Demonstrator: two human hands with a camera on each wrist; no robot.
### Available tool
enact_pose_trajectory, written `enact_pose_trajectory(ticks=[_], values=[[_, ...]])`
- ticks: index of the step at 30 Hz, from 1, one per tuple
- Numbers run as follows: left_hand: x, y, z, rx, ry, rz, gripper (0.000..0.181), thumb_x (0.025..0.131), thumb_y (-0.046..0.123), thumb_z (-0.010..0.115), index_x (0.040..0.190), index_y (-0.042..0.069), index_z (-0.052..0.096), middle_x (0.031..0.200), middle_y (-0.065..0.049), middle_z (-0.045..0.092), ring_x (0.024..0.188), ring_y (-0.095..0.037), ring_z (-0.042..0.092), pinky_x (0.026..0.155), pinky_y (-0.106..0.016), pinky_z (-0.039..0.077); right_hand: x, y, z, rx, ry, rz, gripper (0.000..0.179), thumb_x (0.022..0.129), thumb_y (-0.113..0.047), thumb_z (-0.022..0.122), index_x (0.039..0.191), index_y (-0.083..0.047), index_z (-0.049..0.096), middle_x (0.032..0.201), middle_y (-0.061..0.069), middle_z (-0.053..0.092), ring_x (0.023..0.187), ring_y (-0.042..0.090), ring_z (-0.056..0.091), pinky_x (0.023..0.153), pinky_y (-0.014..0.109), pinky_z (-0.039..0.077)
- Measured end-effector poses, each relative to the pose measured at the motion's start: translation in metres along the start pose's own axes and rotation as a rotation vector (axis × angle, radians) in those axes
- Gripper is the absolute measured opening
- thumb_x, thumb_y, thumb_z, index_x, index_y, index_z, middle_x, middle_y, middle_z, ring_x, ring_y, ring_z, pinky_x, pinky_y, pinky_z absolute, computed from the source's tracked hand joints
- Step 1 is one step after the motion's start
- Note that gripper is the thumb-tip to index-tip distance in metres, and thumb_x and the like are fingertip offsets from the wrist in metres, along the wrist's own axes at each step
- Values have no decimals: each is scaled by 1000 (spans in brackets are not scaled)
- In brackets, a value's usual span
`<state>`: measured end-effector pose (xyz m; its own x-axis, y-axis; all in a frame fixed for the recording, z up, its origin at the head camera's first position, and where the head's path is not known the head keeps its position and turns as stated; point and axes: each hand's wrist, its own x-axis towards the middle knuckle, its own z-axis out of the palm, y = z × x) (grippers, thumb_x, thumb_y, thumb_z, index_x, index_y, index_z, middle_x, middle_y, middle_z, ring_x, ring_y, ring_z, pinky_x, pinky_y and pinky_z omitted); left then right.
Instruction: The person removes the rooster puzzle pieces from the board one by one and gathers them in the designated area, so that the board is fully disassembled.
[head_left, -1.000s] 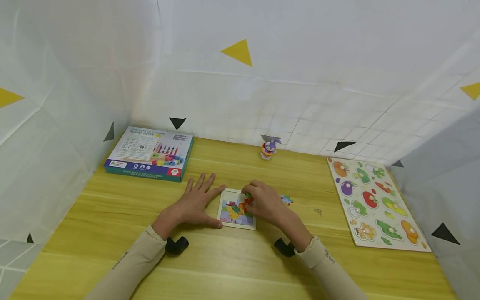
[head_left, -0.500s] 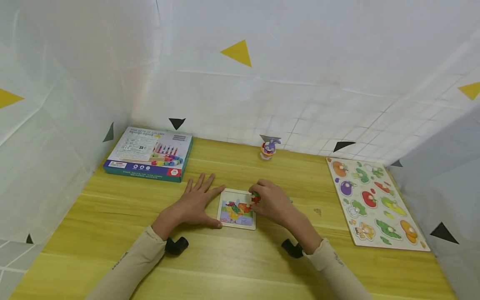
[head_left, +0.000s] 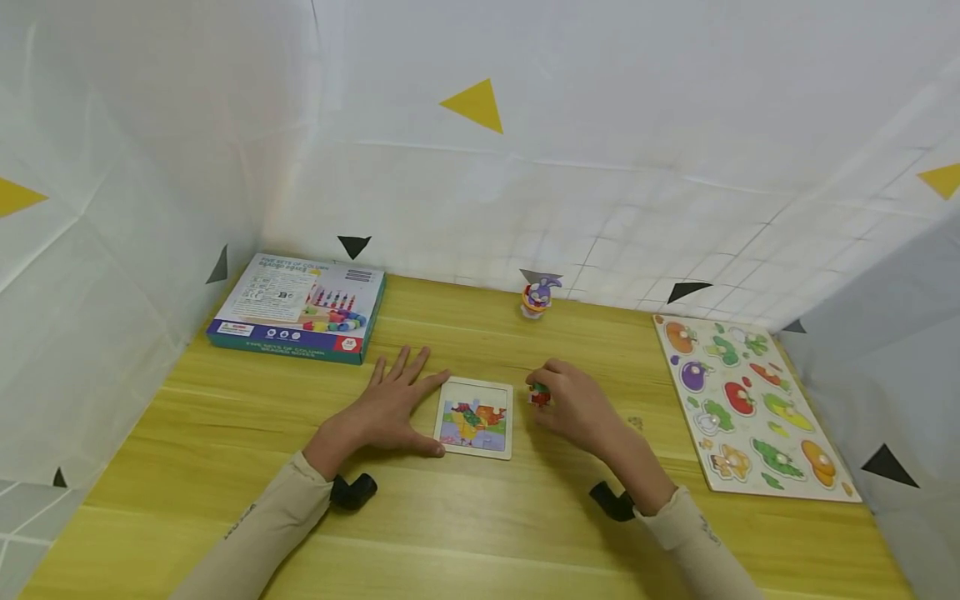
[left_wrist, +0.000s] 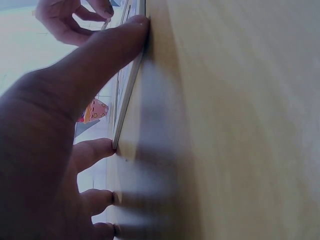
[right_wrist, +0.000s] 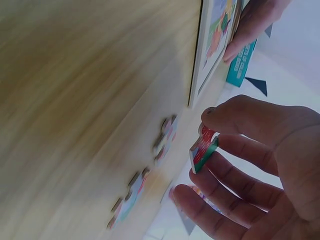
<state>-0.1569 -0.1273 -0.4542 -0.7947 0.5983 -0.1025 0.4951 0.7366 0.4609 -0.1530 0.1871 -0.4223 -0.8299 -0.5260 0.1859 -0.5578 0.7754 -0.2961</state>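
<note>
A small square jigsaw tray [head_left: 472,392] lies flat on the table, its lower part filled with joined pieces of a colourful picture. My left hand [head_left: 382,410] is spread with straight fingers, thumb and index fingertip at the tray's left edge. To the right of the tray, my right hand [head_left: 581,408] pinches a red and green puzzle piece [right_wrist: 204,146] between thumb and fingers. In the right wrist view, two loose puzzle pieces, one nearer the tray [right_wrist: 166,140] and another [right_wrist: 128,197], lie on the table; the right hand hides them from the head view.
A beaded-boxes carton [head_left: 300,308] lies at the back left. Near the back wall stands a purple rabbit toy [head_left: 537,298]. At the right lies a vegetable peg puzzle board [head_left: 750,408]. White sheeting closes off the back and sides.
My right hand has moved right, off the tray, lifting the red and green puzzle piece away with it. The left hand and tray stay where they were.
</note>
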Motion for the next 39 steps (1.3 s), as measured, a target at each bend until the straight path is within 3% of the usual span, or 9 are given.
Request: enact_pose_trajectory(ticks=[25, 39], values=[[0, 0, 1, -6, 8, 1, 109, 73, 68, 77, 159, 19, 31, 166, -21, 4, 149, -46, -6, 113, -69, -3, -37, 40, -20, -41, -2, 112, 35, 71, 0, 83, 104, -1, 73, 95, 9, 64, 78, 18, 59, 66, 37, 53], [1, -2, 2, 2, 0, -3, 110, 72, 71, 75, 160, 22, 30, 166, -19, 2, 149, -44, -7, 114, -68, -3, -47, 55, -18, -55, -8, 145, 34, 69, 3, 83, 102, 0, 74, 95, 10, 65, 77, 20, 62, 64, 37, 53]])
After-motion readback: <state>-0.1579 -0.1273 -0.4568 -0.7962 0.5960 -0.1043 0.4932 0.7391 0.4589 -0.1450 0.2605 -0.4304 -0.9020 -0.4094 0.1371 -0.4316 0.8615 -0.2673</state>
